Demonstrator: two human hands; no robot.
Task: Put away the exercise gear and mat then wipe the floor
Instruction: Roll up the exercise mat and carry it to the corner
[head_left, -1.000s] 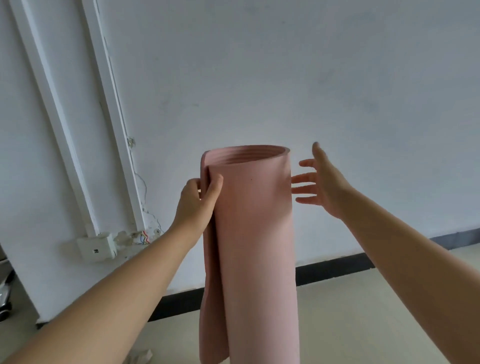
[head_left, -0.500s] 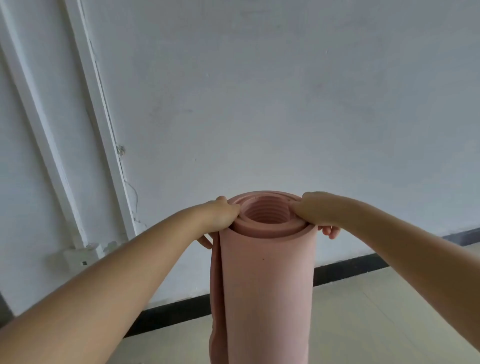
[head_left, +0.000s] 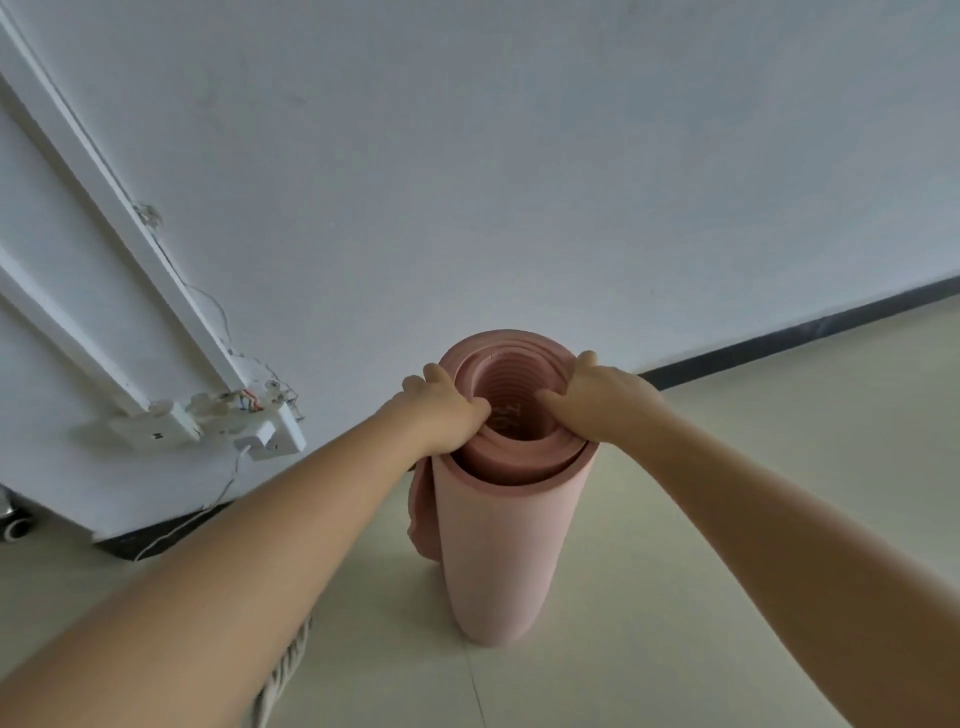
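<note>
Upright, the rolled pink yoga mat (head_left: 498, 551) stood on end on the floor (head_left: 727, 519), just in front of the white wall (head_left: 519, 156). Left hand (head_left: 441, 410) gripped the top rim on the left, fingers (head_left: 434, 376) curled over the outer layers, thumb dipping toward the hollow core. Right hand (head_left: 597, 400) clamped the rim on the right the same way, thumb inside. Both hands were closed on the mat, neither was free.

Risks, as judged: the roll was loose. Inner layers sat higher than the outer wrap, and a loose outer flap (head_left: 421, 509) bulged out low on the left side. On release the mat would likely spring open and unroll, since no strap or band is visible. A tall narrow roll on a smooth floor could also tip, more so if not leaned on the wall. A downward push on the rim might telescope the layers unevenly.

Surface: pale cream tiled floor with one grout line visible, a black skirting strip (head_left: 779, 343) along the wall base. Room: white trunking (head_left: 104, 171) ran diagonally down the wall at left to a hanging socket box (head_left: 270, 436) with exposed wires, and a thin cable trailed to the floor. A braided rope-like thing (head_left: 283, 675) lay under the left forearm, and a caster wheel (head_left: 15, 527) showed at the far left edge. Floor wiping was not yet begun.
</note>
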